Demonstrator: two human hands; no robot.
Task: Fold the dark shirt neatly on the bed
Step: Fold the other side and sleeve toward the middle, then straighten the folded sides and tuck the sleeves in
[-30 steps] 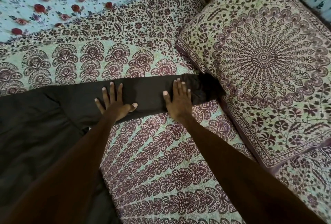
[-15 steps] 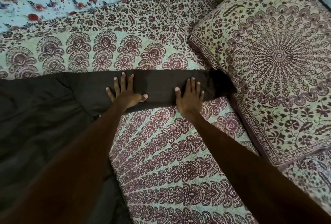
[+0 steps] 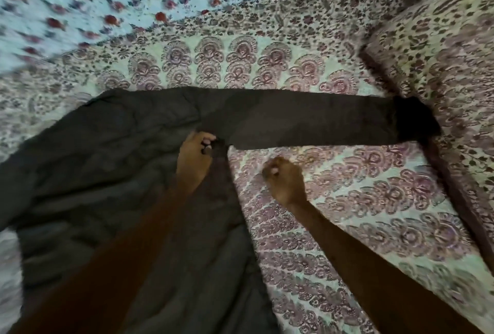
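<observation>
Pinched in the curled fingers of the left hand (image 3: pixel 196 157): dark shirt (image 3: pixel 107 168) fabric at the underarm. Nothing is held by the right hand (image 3: pixel 284 181), fisted over the patterned bedsheet (image 3: pixel 361 213). Shirt body is spread at left, with the sleeve (image 3: pixel 307 120) laid out toward the pillow (image 3: pixel 441 53).

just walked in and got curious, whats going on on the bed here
A person is partway through folding a dark shirt spread on a patterned bedspread. One sleeve lies stretched flat, with its cuff reaching the pillow. The left hand pinches the fabric where that sleeve meets the body of the shirt. The right hand is curled over the bedspread just below the sleeve and holds nothing. The sleeve is not yet folded in.
</observation>
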